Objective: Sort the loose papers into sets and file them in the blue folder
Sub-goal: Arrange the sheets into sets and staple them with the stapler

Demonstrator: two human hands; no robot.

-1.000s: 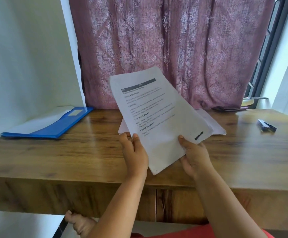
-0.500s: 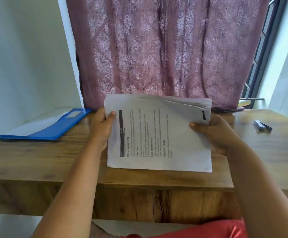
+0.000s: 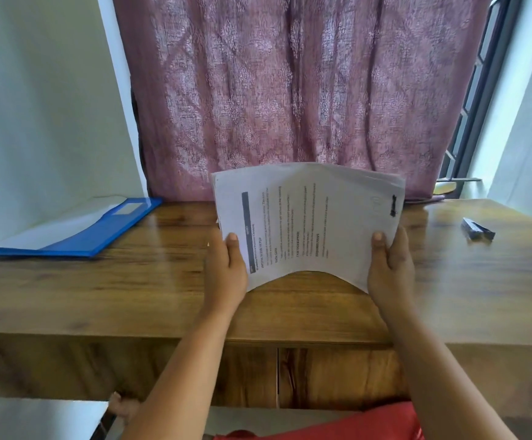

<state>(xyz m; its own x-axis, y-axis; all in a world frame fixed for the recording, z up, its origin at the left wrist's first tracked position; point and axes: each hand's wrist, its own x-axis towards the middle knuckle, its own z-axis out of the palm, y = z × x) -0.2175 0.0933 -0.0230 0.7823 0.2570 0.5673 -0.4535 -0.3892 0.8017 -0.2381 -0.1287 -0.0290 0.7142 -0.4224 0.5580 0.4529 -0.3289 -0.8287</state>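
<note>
the blue folder (image 3: 77,231) lies open at the table's (image 3: 131,296) far left, white sheet inside. the left hand (image 3: 225,269) and right hand (image 3: 390,268) pinch the stack of papers (image 3: 309,223) by its side edges, held above the table's middle and bowed upward, printed text sideways and too blurred to read. a small dark object (image 3: 477,233) at right is unclear.

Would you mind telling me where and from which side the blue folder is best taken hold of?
Probably by the blue folder's near right corner, coming from the right. It lies flat on the desk against the wall, so its left and far sides are blocked, while that edge faces open desk. Both hands hold the papers, so one must let go first.
</note>
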